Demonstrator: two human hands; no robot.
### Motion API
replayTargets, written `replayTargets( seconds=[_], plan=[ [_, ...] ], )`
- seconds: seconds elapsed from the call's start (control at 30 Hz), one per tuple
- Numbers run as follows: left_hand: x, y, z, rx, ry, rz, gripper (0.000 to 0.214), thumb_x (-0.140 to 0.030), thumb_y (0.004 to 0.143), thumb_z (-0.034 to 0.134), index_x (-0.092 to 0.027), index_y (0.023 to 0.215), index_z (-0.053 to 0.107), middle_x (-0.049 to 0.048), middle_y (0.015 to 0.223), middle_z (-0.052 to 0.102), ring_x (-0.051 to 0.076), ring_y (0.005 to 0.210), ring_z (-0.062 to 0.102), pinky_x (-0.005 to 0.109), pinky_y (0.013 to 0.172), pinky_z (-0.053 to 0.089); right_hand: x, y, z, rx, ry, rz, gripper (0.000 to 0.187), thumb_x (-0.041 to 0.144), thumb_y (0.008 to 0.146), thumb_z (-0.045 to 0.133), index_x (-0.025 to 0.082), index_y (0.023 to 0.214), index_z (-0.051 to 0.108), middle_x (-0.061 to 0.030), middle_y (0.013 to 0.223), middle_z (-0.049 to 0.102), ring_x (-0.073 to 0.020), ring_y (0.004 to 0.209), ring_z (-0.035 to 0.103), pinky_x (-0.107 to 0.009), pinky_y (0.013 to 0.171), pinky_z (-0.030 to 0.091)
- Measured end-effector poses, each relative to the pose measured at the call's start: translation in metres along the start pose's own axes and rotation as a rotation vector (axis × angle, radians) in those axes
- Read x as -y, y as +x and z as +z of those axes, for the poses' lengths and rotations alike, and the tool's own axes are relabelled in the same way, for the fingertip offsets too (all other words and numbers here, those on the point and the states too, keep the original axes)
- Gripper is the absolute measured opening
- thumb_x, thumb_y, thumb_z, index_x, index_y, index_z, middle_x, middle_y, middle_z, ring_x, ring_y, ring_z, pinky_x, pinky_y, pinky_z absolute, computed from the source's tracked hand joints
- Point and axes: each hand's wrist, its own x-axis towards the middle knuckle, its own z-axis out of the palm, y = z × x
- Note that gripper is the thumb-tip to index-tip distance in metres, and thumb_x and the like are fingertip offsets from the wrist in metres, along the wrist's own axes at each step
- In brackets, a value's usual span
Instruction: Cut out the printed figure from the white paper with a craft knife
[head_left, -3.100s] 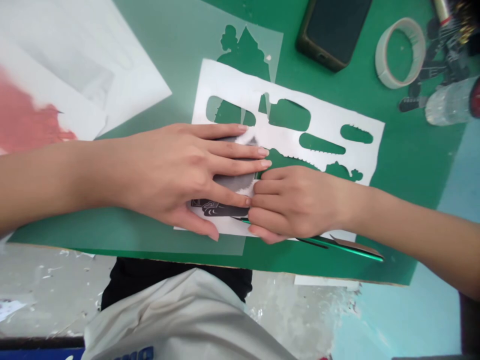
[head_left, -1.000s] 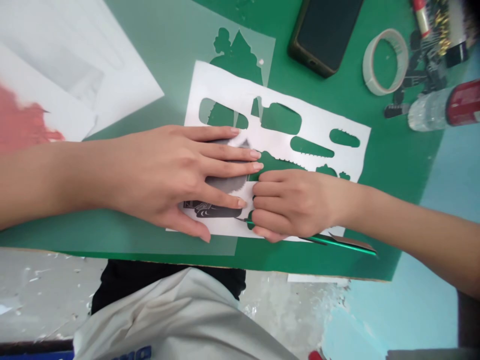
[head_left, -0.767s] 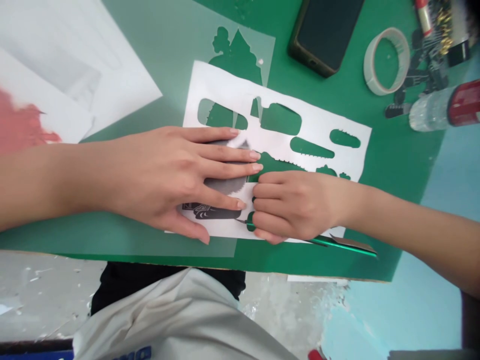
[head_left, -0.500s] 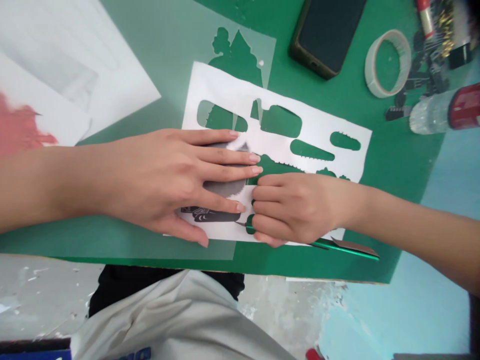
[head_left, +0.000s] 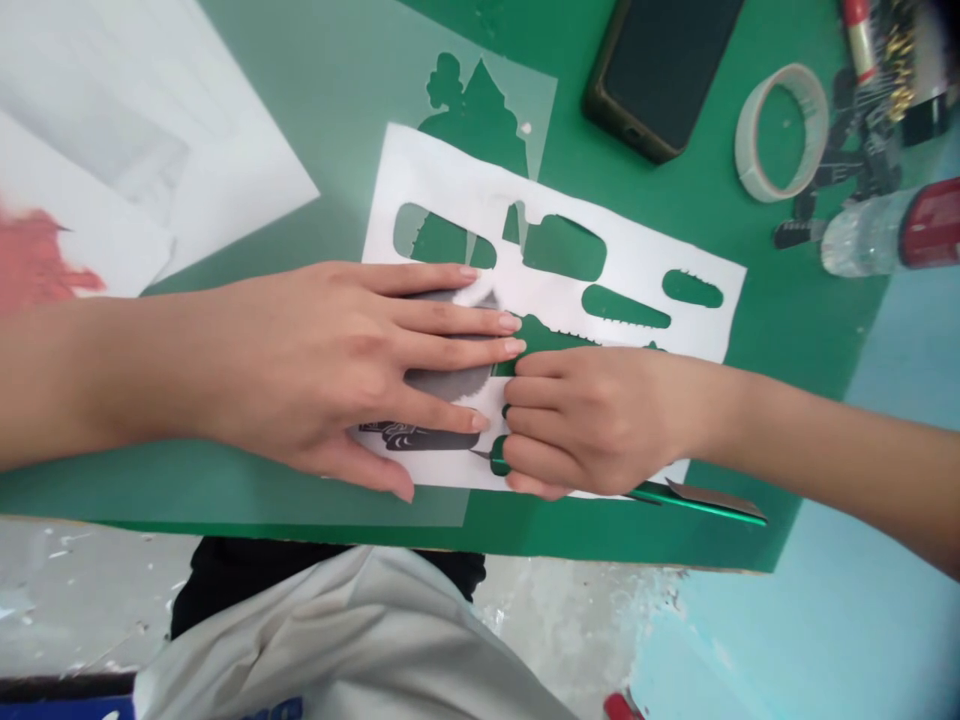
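My left hand (head_left: 352, 360) lies flat with its fingers spread, pressing on a white paper sheet (head_left: 450, 165) with several cut-out openings. Beneath its fingers are a grey printed shape (head_left: 454, 384) and a dark patterned piece (head_left: 435, 440), both partly covered. Close by on the right, my right hand (head_left: 592, 420) is closed around a craft knife (head_left: 480, 454), whose thin blade points left at the dark piece's edge. Most of the knife is hidden in the fist. A shiny green stick (head_left: 705, 505) emerges below that hand; I cannot tell whether it is the handle's end.
A translucent sheet (head_left: 360, 60) lies under the paper on the green table (head_left: 795, 330). At the back right are a phone (head_left: 664, 75), a tape roll (head_left: 750, 150), dark paper scraps (head_left: 847, 165) and a clear bottle with a red label (head_left: 862, 238). White sheets (head_left: 247, 150) lie at left.
The whole view shifts very slightly. Both hands, the paper and the knife blade keep nearly the same places relative to one another.
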Motion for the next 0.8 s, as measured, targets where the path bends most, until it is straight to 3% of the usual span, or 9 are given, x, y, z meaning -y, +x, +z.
replayTargets(
  seconds=[0.1, 0.43, 0.6, 0.8],
  plan=[
    [0.0, 0.0, 0.0, -0.031, 0.0, 0.033, 0.056, -0.069, 0.105, 0.053, -0.036, 0.147, 0.067, -0.0045, 0.177, 0.025, 0.021, 0.165, 0.033, 0.036, 0.143, 0.006, -0.003, 0.0, -0.003, 0.038, 0.003, -0.023, 0.04, 0.035, 0.116, 0.048, 0.026, 0.077, 0.048, 0.0032, 0.064, 0.045, -0.0189, 0.064, 0.045, -0.036, 0.068, 0.043],
    [0.0, 0.001, 0.001, -0.041, 0.025, 0.052, 0.059, -0.068, 0.105, 0.056, -0.031, 0.149, 0.067, 0.0045, 0.177, 0.028, 0.025, 0.165, 0.035, 0.04, 0.144, 0.007, -0.01, 0.002, -0.006, 0.059, 0.004, -0.086, 0.039, 0.037, 0.115, 0.049, 0.026, 0.078, 0.047, 0.0033, 0.065, 0.048, -0.0187, 0.063, 0.045, -0.036, 0.067, 0.043],
    [-0.001, 0.001, 0.001, -0.045, -0.011, 0.019, 0.056, -0.069, 0.102, 0.06, -0.037, 0.147, 0.068, -0.0051, 0.177, 0.029, 0.022, 0.165, 0.034, 0.035, 0.144, 0.005, -0.012, 0.003, -0.006, 0.028, 0.01, -0.1, 0.039, 0.035, 0.116, 0.049, 0.026, 0.077, 0.049, 0.003, 0.064, 0.05, -0.0187, 0.061, 0.047, -0.036, 0.065, 0.044],
    [-0.001, -0.001, 0.002, -0.04, 0.006, 0.026, 0.058, -0.07, 0.102, 0.058, -0.036, 0.148, 0.066, -0.0034, 0.177, 0.026, 0.02, 0.166, 0.031, 0.037, 0.144, 0.006, -0.015, 0.004, -0.007, 0.005, 0.013, -0.108, 0.04, 0.034, 0.116, 0.048, 0.025, 0.077, 0.051, 0.003, 0.063, 0.052, -0.0183, 0.059, 0.049, -0.035, 0.064, 0.046]
  ],
)
